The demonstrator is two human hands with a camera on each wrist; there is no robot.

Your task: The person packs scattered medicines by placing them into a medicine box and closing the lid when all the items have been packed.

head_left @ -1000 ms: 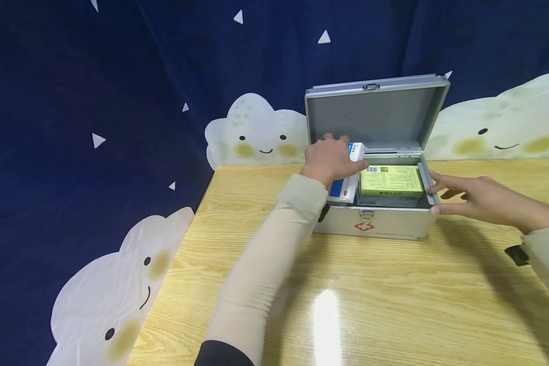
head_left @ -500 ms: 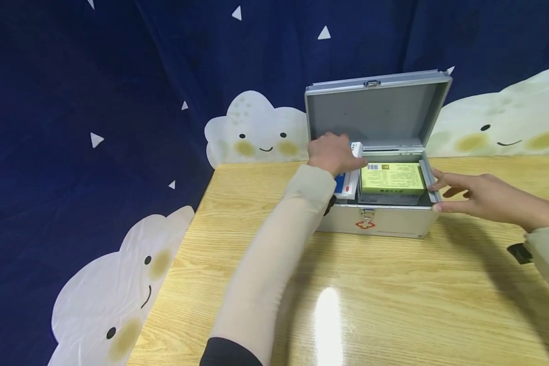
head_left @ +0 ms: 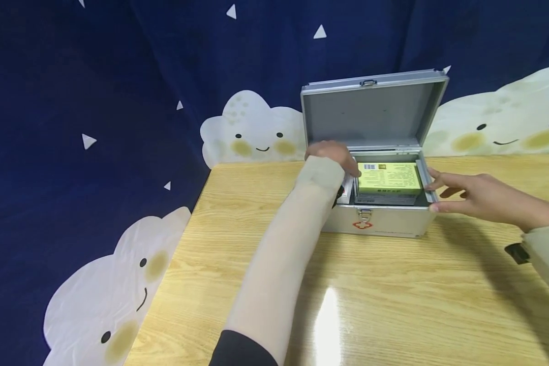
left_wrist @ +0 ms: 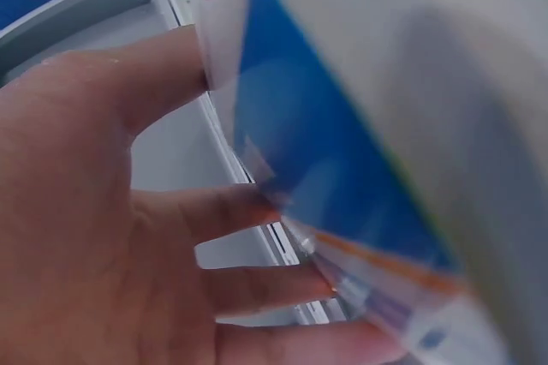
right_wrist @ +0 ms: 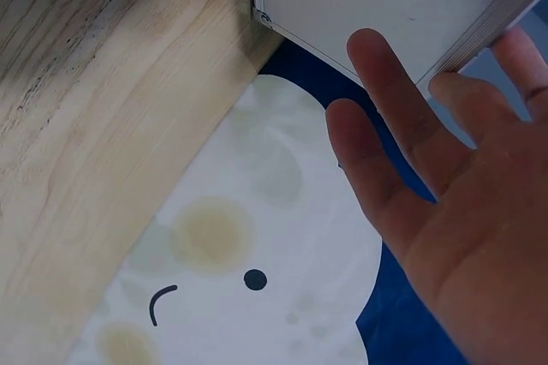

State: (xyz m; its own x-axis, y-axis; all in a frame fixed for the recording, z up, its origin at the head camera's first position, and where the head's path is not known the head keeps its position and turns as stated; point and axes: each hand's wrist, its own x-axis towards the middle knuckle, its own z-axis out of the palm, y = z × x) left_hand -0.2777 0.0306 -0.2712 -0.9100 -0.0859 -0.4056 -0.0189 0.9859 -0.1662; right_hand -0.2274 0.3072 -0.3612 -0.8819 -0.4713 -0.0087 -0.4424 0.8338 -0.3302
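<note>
My left hand (head_left: 330, 151) reaches into the left part of an open silver first-aid case (head_left: 393, 222). It grips a white-and-blue medicine box (left_wrist: 308, 125); in the left wrist view the thumb and fingers lie against its edges. From the head only a white strip of that box (head_left: 346, 192) shows beneath the wrist. My right hand (head_left: 478, 195) holds the case's right rim, thumb at the front corner and a finger bent over the edge. In the right wrist view two of its fingers stand apart from the side wall (right_wrist: 385, 14). A yellow-green box (head_left: 389, 175) lies inside the case.
The case's hinged lid (head_left: 372, 109) stands raised at the back. Under the yellow-green box sits a grey box (head_left: 386, 199). A wooden table (head_left: 393, 284) bears the case, and a blue curtain with cloud prints (head_left: 256, 129) hangs behind.
My left hand and the medicine box have sunk deeper into the case's left part, so less of the box shows. The right hand keeps its place on the rim.
</note>
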